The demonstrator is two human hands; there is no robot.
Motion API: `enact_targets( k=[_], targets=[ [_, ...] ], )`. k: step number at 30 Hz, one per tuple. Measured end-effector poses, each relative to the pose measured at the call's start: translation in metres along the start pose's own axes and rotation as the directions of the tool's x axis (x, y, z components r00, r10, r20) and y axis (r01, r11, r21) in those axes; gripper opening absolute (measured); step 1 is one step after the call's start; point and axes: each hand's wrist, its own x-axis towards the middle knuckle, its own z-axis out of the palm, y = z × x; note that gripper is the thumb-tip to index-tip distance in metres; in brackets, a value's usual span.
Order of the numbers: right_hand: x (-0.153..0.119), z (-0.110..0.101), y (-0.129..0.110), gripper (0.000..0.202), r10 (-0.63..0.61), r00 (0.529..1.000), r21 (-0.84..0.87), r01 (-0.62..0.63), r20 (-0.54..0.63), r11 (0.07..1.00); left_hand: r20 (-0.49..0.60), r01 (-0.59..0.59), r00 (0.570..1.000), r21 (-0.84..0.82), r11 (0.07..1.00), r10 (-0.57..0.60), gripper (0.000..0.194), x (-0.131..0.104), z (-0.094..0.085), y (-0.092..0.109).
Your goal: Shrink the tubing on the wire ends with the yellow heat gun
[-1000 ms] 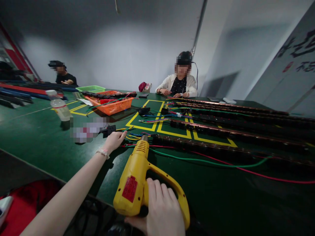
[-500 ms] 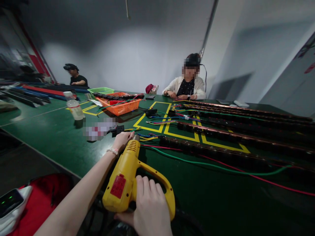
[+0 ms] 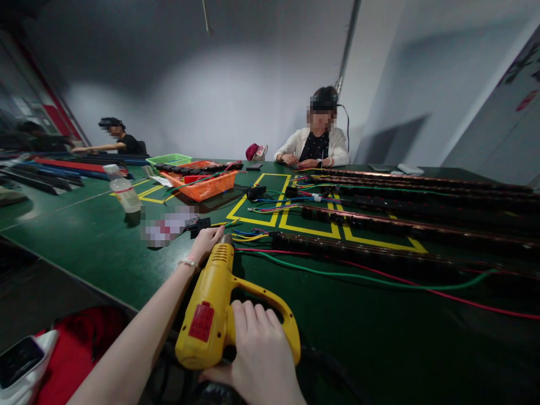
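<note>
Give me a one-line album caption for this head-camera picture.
Right hand grips a yellow heat gun aimed at coloured wires beside the left hand.

heat gun (image 3: 211, 304) red label (image 3: 201, 322): print too small to read; wall sign (image 3: 525, 81): characters cut off, unreadable

— What sits just ahead of the left hand (image 3: 206, 242)?
— Loose wires (image 3: 248, 235), with long strips (image 3: 379, 253) running off to the right across the surface (image 3: 84, 236).
— And further left?
— A bottle (image 3: 123, 191); behind it, a basket (image 3: 202, 181). The heat gun (image 3: 215, 306) lies between both hands.
</note>
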Motion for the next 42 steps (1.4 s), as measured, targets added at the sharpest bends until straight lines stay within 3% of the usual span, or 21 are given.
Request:
enact_targets(
  k=[11, 18, 25, 35, 42],
  targets=[
    [-0.011, -0.017, 0.025, 0.093, 0.047, 0.999, -0.022, -0.047, 0.011, 0.999, 0.003, 0.026, 1.0, 0.134, 0.991, -0.026, 0.056, -0.005, -0.001, 0.012],
    [-0.024, -0.031, 0.046, 0.097, 0.076, 0.997, -0.08, -0.079, -0.032, 0.994, -0.065, 0.249, 0.968, 0.242, 0.938, -0.241, 0.054, -0.003, 0.006, 0.022],
    [-0.032, -0.043, 0.061, 0.093, 0.122, 0.988, -0.117, -0.133, -0.094, 0.984, -0.017, 0.199, 0.98, 0.144, 0.969, -0.198, 0.055, -0.002, 0.002, 0.016],
    [-0.034, -0.036, 0.044, 0.089, 0.037, 0.986, -0.266, -0.08, -0.163, 0.961, -0.049, 0.15, 0.988, 0.043, 0.988, -0.148, 0.052, 0.002, 0.006, 0.013],
    [-0.023, -0.017, 0.022, 0.095, 0.029, 0.981, -0.259, -0.079, -0.19, 0.963, -0.052, 0.125, 0.991, 0.062, 0.99, -0.122, 0.052, 0.003, 0.006, 0.012]
  ],
)
